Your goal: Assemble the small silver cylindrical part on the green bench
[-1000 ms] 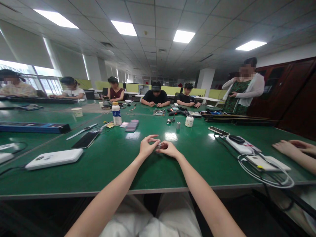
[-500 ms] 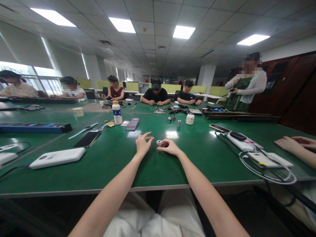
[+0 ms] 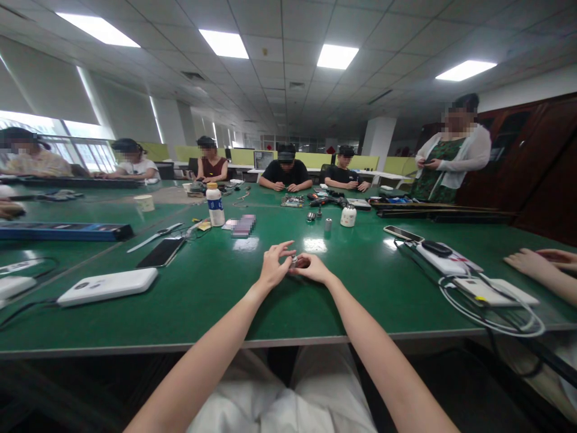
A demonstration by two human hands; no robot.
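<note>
A small silver metal cylinder (image 3: 294, 261) stands on the green table in front of me, mostly covered by my fingers. My right hand (image 3: 314, 268) has its thumb and fingers closed around it from the right. From the left my left hand (image 3: 274, 266) reaches in, thumb against or very near the cylinder and index finger stretched over its top; the fingers are apart. Farther off, a similar metal cylinder (image 3: 328, 224) stands by a white rounded jar (image 3: 348, 216). Small dark metal parts (image 3: 311, 216) lie beside these.
A white bottle (image 3: 215, 205), a phone (image 3: 161, 252), and a white power bank (image 3: 108, 287) are on the left. To the right lie another phone (image 3: 403, 233) and devices with a coiled white cable (image 3: 491, 322). Another person's hands (image 3: 532, 261) rest at the right edge. Several people sit opposite.
My left hand has moved right, from beside the cylinder to over it. My right hand stays around the cylinder. The standing person at the right has lowered a hand.
</note>
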